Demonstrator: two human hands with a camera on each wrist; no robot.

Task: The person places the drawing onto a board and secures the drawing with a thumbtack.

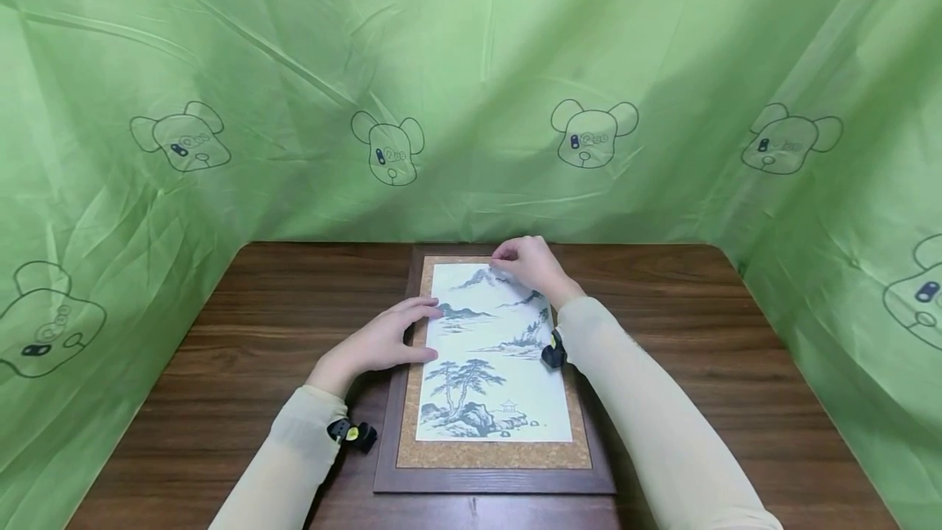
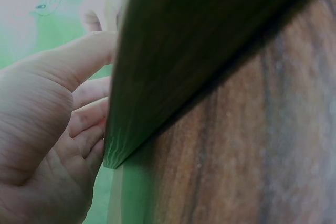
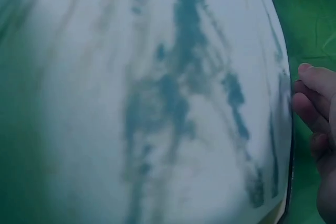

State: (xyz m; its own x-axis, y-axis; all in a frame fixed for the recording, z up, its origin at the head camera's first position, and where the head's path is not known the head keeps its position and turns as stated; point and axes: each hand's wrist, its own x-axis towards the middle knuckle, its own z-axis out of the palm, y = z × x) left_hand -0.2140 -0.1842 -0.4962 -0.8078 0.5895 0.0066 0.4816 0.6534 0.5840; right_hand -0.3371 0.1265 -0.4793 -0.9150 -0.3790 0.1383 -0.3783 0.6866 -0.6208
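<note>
A white sheet of paper (image 1: 478, 342) printed with an ink landscape lies on a cork board (image 1: 489, 455) in a dark wooden frame (image 1: 493, 481). My left hand (image 1: 386, 338) reaches over the frame's left side, its fingers and thumb spread and resting at the paper's left edge. In the left wrist view, the left hand (image 2: 47, 114) shows beside the frame's dark side. My right hand (image 1: 533, 267) is at the paper's top edge with thumb and forefinger together. The right wrist view shows that hand's fingertips (image 3: 310, 85) pinching a tiny pin-like thing, mostly hidden.
The board lies on a dark brown wooden table (image 1: 280, 309), near its middle. A green curtain (image 1: 471, 64) with bear-head outlines surrounds the table's back and sides. Both wrists carry small black cameras (image 1: 358, 436).
</note>
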